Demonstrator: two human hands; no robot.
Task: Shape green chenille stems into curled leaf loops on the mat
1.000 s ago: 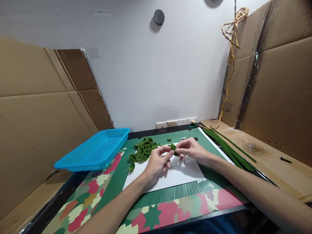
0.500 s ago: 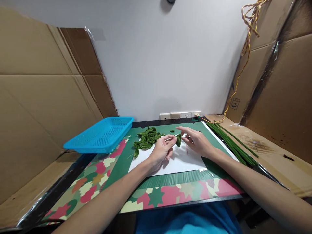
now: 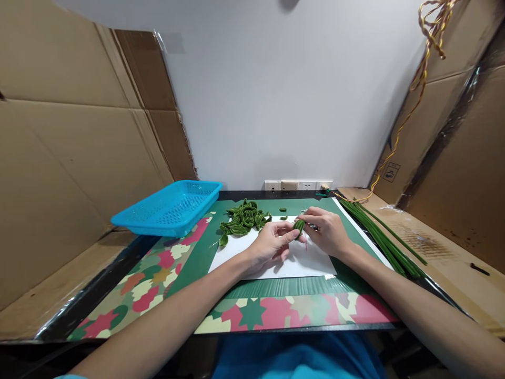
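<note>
Between my hands is a small green leaf shape (image 3: 299,228) of fuzzy pipe cleaner with pale lines along it. My left hand (image 3: 270,243) pinches its lower left side between thumb and fingers. My right hand (image 3: 328,231) closes its fingertips on the leaf's upper right edge. Both hands are over a white sheet (image 3: 232,261). Left of them lies a pile of similar green pipe-cleaner leaves (image 3: 248,217), with a single leaf (image 3: 223,240) at its near edge. A thin red line (image 3: 306,243) shows below my right fingers. Something metallic behind that hand is mostly hidden.
A blue perforated basket (image 3: 169,230) stands at the left. Long green pipe cleaners (image 3: 389,242) lie in a bundle at the right. Short green pieces (image 3: 283,209) are beyond my hands. Cardboard panels (image 3: 74,137) flank the table; a yellow cord (image 3: 406,118) hangs at the right.
My right hand's fingers, spread apart beside the leaf before, have come together on its edge. The leaf has tilted in my left hand. The camera view has shifted slightly.
</note>
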